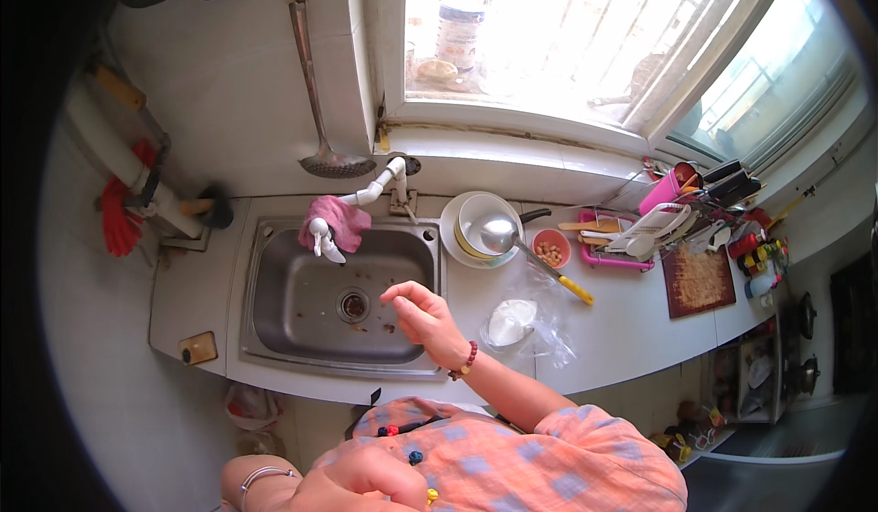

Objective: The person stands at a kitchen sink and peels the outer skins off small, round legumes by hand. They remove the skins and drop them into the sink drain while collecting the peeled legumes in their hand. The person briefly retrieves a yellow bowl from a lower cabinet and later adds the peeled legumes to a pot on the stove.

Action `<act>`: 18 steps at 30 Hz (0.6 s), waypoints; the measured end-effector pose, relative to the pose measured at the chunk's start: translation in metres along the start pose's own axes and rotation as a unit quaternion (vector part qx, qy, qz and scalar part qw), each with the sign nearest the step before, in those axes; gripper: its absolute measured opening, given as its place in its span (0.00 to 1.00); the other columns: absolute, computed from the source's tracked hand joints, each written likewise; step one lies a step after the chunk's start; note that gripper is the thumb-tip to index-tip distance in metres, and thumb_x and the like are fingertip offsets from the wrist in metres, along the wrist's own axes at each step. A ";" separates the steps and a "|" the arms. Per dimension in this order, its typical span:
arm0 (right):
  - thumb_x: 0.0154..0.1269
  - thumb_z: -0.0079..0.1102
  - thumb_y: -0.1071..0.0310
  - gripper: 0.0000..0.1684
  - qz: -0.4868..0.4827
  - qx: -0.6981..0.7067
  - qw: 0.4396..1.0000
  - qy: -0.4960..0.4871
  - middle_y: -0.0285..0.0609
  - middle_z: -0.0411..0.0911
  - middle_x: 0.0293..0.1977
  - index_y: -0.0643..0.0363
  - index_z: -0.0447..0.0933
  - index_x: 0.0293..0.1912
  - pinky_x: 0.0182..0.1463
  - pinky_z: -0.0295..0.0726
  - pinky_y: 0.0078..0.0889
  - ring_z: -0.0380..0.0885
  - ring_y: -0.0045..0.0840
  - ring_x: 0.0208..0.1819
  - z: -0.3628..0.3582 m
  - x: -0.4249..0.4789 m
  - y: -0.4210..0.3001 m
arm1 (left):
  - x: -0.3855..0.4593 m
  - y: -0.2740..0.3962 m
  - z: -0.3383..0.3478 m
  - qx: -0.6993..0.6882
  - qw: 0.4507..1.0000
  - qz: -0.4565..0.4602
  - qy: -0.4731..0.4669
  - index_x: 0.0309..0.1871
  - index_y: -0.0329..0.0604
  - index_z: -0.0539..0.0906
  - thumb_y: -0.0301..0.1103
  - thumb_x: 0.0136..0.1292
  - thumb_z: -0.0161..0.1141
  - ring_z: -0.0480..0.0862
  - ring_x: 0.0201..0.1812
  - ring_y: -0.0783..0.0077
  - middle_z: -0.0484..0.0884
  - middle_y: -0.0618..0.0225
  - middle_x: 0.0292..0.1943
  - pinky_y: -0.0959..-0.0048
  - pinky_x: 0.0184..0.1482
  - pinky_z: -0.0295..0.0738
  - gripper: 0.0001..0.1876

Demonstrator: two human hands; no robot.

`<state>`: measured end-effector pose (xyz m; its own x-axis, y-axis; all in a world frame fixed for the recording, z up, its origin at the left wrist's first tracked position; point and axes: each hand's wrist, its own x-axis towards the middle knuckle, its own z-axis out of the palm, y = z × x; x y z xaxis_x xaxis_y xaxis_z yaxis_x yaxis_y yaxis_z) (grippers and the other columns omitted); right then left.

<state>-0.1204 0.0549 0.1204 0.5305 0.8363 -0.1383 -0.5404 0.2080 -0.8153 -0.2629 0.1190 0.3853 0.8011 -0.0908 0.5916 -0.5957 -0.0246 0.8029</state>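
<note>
My right hand hangs over the right side of the stainless steel sink, fingers loosely bent, nothing visible in them. A red bead bracelet circles that wrist. Low in front of my chest is my left hand, its fingers curled downward; whether it holds anything is hidden. Bits of food scrap lie around the sink drain. A pink cloth drapes over the white faucet pipe. Just right of my right hand, a clear plastic bag of white powder rests on the counter.
Bowls stacked on a plate hold a yellow-handled ladle. Beside them sit a pink bowl of nuts, a pink utensil rack and a cutting board. A phone lies at the counter's left front edge. A skimmer hangs above.
</note>
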 end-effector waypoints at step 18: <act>0.65 0.58 0.74 0.14 -0.115 -0.123 0.984 -0.058 0.30 0.78 0.27 0.62 0.75 0.51 0.30 0.67 0.10 0.70 0.06 0.27 0.030 -0.004 -0.028 | -0.114 -0.188 -0.037 -0.394 0.763 -0.365 0.361 0.45 0.48 0.81 0.35 0.68 0.56 0.79 0.40 0.81 0.81 0.76 0.35 0.75 0.42 0.75 0.07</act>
<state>-0.1270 0.0608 0.1611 0.5345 0.8367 0.1190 -0.2328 0.2811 -0.9310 -0.2403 0.1711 0.1697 0.8957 0.2392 -0.3749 0.0162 0.8249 0.5650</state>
